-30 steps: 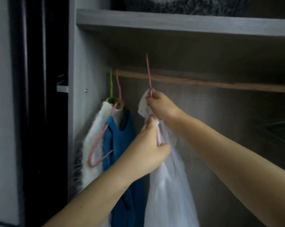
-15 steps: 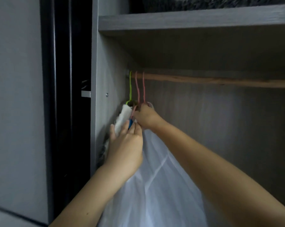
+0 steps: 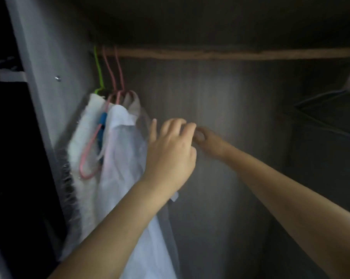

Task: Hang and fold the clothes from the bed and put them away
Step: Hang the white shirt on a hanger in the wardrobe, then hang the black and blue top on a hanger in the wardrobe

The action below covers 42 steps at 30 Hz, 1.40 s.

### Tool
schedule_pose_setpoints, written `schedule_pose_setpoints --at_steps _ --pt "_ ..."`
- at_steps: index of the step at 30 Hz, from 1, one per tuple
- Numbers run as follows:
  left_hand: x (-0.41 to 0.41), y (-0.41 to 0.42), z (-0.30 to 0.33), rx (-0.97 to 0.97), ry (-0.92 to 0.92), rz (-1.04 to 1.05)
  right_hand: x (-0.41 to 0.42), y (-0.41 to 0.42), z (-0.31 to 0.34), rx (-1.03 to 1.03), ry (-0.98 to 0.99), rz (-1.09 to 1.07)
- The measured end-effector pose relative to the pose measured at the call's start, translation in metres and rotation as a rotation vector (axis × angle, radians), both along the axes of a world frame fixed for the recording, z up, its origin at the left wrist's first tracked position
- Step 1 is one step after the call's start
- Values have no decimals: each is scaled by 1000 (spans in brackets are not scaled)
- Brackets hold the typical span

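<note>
1. Letting go marks this moment: the left hand hangs with loosely curled fingers just right of the sheer white garment, its grip on nothing, though the thumb side may brush the cloth; half a second ago it was pressed up at the hanger necks.
2. Behind it, the right hand is curled too, and its grip, as far as the blur lets me tell, holds nothing; earlier it pinched the pink hook at the collar.
3. The sheer white garment now hangs free on its pink wire hanger, third hook along the wooden closet rail, packed close to the left wall.
4. Beside it, touching, hang a blue top on another pink hanger and a fluffy white fur-like garment on a lime-green wire hanger.
5. A second ago the white piece hung well apart from these two; it has since been slid left against them.
6. Judging from that, this item is put away, and the rail to the right is left bare for further pieces.
7. Next, I judge, the hands draw out and return to the bed, which is out of view.
</note>
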State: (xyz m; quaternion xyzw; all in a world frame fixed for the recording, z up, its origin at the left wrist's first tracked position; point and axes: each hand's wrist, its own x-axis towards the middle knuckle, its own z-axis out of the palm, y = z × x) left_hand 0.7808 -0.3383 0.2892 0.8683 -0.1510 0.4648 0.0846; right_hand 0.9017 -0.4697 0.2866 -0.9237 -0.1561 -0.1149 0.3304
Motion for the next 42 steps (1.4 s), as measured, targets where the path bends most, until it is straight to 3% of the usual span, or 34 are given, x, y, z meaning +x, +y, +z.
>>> schedule_pose_setpoints --at_steps 6,16,24,32,42 --pt "55 -82 -79 17 453 -228 -78 -131 -92 -223 -81 -418" --pt "-22 -272 -240 376 928 -717 -288 -283 -241 -297 424 -861" --pt "-156 -383 -304 757 1005 -985 -489 -345 -327 -23 661 -1241" --pt "-300 -496 -344 936 1049 -1070 -666 -405 -360 151 821 -1380" --pt "-418 -597 -371 1099 1048 -1207 -778 -474 -372 321 832 -1550"
